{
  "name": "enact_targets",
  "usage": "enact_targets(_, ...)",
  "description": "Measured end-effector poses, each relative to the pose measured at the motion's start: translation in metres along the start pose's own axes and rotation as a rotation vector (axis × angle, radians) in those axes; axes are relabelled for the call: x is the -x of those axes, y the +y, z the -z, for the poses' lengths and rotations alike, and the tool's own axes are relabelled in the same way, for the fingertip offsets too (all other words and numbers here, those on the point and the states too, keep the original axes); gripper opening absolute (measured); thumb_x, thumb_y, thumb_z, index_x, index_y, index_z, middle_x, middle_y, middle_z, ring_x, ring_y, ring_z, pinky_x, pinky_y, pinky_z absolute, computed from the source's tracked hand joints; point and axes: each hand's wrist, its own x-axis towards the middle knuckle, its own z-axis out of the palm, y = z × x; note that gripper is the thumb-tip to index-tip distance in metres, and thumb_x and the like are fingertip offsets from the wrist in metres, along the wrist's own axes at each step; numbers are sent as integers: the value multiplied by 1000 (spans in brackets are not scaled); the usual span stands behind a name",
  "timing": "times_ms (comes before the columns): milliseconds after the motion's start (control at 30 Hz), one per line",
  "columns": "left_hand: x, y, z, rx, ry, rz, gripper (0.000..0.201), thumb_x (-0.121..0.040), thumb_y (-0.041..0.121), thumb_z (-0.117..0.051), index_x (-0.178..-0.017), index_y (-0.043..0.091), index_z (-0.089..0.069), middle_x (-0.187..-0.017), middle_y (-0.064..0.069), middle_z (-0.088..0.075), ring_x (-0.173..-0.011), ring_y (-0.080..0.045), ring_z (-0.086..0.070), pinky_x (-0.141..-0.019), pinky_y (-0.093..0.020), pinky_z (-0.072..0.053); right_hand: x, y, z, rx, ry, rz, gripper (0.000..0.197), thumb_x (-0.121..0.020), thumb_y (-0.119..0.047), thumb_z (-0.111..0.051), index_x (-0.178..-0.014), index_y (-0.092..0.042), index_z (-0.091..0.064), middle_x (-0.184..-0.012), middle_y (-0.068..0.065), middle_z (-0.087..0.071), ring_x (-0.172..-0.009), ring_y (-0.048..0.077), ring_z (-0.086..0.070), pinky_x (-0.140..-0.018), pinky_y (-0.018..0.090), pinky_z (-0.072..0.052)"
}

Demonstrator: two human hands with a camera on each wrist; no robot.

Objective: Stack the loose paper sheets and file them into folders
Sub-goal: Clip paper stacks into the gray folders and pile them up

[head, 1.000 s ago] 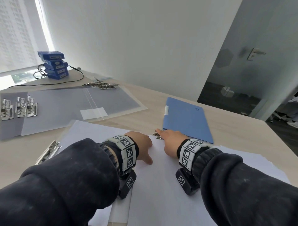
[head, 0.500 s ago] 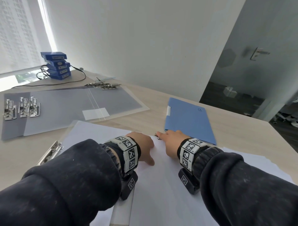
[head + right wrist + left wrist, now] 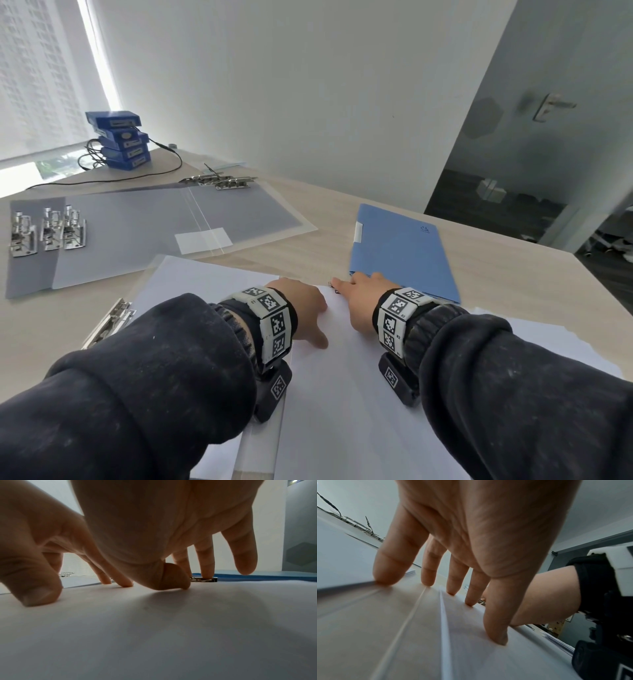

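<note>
Spread flat, your left hand (image 3: 301,308) presses its fingertips (image 3: 428,580) on the paper (image 3: 342,394) at lower centre — nothing pinched. Your right hand (image 3: 363,298) also rests open on the sheets, one finger on a metal clip (image 3: 203,579) at the paper's far edge. Just beyond it lies the blue folder (image 3: 404,250) — closed, right of centre. Grey folders (image 3: 137,233) lie open at left, with clips (image 3: 48,231) on them. Blue boxes (image 3: 120,138) are stacked upper left on the desk (image 3: 513,291).
</note>
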Motion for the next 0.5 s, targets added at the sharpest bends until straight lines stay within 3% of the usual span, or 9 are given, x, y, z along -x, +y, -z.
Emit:
enact_targets(200,2,0,0,13,23,4,74,-85,65,-65,-150,36,-44,-144,12,-54,-130,-20,-52,-104,-35,-46,4,4,-6,-82,-2,22,82,-90,-16,-44,-159,-37,-3,-157,-1,-27,-138,34,-28,-107,47,-40)
enact_targets(400,9,1,-4,43,10,40,72,-88,66,-59,-153,42,-37,-155,15,-43,-139,-23,-44,-109,-36,-40,29,20,-25,-371,39,21,73,-92,-32,-49,-158,-39,-18,-168,-5,-4,-152,26,-18,-122,41,-22)
enact_targets(500,17,-2,-6,198,27,83,67,-93,61,-57,-153,39,-37,-158,11,-40,-142,-20,-42,-113,-34,-34,53,35,-39,-510,35,-27,68,-94,-36,-49,-157,-35,-23,-169,-2,-7,-154,22,-15,-124,37,-17)
